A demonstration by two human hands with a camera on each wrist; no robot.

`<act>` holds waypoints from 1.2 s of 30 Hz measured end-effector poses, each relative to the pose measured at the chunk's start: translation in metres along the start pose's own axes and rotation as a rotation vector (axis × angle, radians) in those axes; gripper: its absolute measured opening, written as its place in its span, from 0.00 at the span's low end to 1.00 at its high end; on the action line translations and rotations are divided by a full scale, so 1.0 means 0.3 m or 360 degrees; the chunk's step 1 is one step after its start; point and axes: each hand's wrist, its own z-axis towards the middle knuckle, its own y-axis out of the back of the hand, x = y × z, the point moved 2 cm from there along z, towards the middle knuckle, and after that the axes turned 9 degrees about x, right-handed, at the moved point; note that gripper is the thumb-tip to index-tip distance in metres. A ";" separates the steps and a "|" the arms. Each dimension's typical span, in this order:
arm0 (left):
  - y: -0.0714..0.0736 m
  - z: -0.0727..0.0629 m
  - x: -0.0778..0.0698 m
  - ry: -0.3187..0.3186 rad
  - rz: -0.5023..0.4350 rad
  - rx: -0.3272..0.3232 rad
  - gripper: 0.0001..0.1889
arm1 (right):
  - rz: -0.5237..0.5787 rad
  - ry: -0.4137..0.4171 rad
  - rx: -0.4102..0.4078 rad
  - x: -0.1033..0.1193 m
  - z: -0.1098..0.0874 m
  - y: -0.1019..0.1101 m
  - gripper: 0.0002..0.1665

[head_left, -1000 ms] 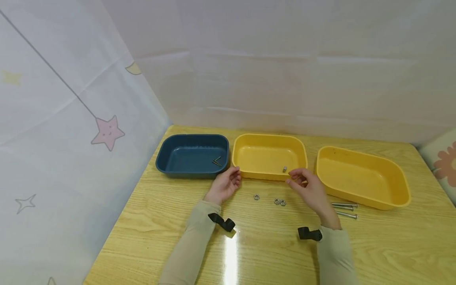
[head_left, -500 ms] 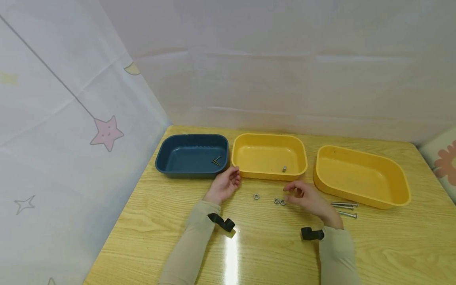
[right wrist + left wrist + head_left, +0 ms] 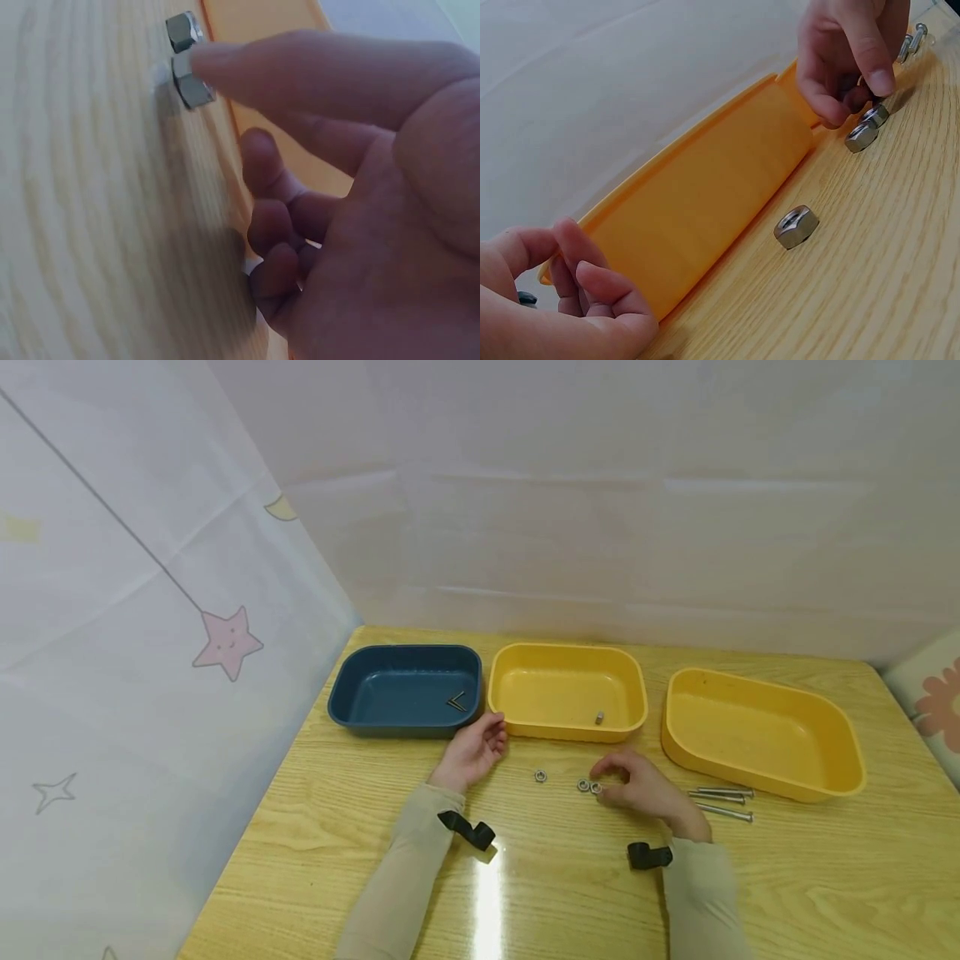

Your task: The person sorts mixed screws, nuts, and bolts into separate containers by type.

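My left hand [image 3: 471, 752] pinches the rim at the near left corner of the middle yellow bin [image 3: 562, 732]; its wrist view shows thumb and fingertips at that corner. Inside this bin lies a small metal piece [image 3: 599, 717]. My right hand [image 3: 641, 785] hovers low over the table with thumb and forefinger spread, beside a pair of hex nuts [image 3: 861, 137] lying side by side. In the right wrist view the thumb [image 3: 247, 71] overlaps the nearer nut [image 3: 191, 86]; whether it touches cannot be told. A third nut [image 3: 795, 227] lies apart, nearer the left hand.
A dark blue bin [image 3: 397, 729] with several thin screws [image 3: 457, 701] stands at the left. Another yellow bin [image 3: 750, 767] sits angled at the right. In front of it lie long bolts [image 3: 723, 812]. Patterned cloth walls [image 3: 525, 560] border the wooden table [image 3: 555, 893].
My right hand has come back from the middle bin's front rim, down and slightly left to the paired nuts. The left hand has stayed at the bin's corner.
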 end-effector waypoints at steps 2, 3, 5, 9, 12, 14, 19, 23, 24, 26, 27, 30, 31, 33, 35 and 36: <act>0.001 0.000 0.001 0.0000 0.0002 0.0002 0.10 | -0.0038 -0.0012 0.0001 -0.005 0.003 -0.002 0.14; 0.001 -0.001 0.001 -0.0001 0.0004 0.0003 0.10 | -0.0057 -0.0015 -0.0003 -0.005 0.004 -0.003 0.14; 0.000 -0.001 0.002 0.0000 0.0001 -0.0002 0.10 | -0.0086 -0.0019 -0.0008 -0.005 0.008 -0.005 0.14; 0.001 -0.001 0.003 -0.0006 0.0004 0.0002 0.11 | -0.0115 -0.0055 -0.0007 -0.004 0.014 -0.007 0.14; 0.001 -0.001 0.003 -0.0004 0.0000 0.0000 0.10 | -0.0140 -0.0093 -0.0001 -0.004 0.017 -0.008 0.14; -0.001 -0.001 0.002 -0.0002 0.0001 -0.0001 0.10 | -0.0155 -0.0109 0.0001 -0.002 0.019 -0.009 0.14; -0.005 -0.001 0.000 0.0003 -0.0004 -0.0023 0.10 | -0.0166 -0.0127 0.0009 0.010 0.022 -0.011 0.13; -0.006 0.000 -0.001 0.0002 -0.0008 -0.0034 0.10 | -0.0151 -0.0138 0.0023 0.016 0.023 -0.008 0.13; -0.007 0.000 -0.001 0.0001 -0.0006 -0.0035 0.10 | -0.0148 -0.0140 0.0026 0.017 0.023 -0.008 0.12; -0.005 0.000 -0.001 -0.0004 -0.0004 -0.0033 0.10 | -0.0146 -0.0137 0.0034 0.017 0.024 -0.007 0.12; -0.004 0.000 -0.001 -0.0003 -0.0007 -0.0033 0.10 | -0.0146 -0.0133 0.0038 0.017 0.024 -0.006 0.12; -0.002 -0.001 -0.001 -0.0008 -0.0008 -0.0027 0.11 | -0.0149 -0.0138 0.0035 0.019 0.023 -0.005 0.12; -0.002 -0.001 -0.001 -0.0007 -0.0012 -0.0027 0.11 | -0.0147 -0.0140 0.0032 0.020 0.023 -0.005 0.11; -0.002 -0.002 -0.001 -0.0006 -0.0014 -0.0025 0.11 | -0.0140 -0.0134 0.0031 0.023 0.021 -0.004 0.11; -0.004 -0.002 -0.001 -0.0004 -0.0013 -0.0025 0.11 | -0.0128 -0.0136 0.0021 0.025 0.019 -0.003 0.10; -0.004 -0.001 -0.001 -0.0002 -0.0015 -0.0028 0.11 | -0.0122 -0.0128 0.0019 0.026 0.018 -0.002 0.10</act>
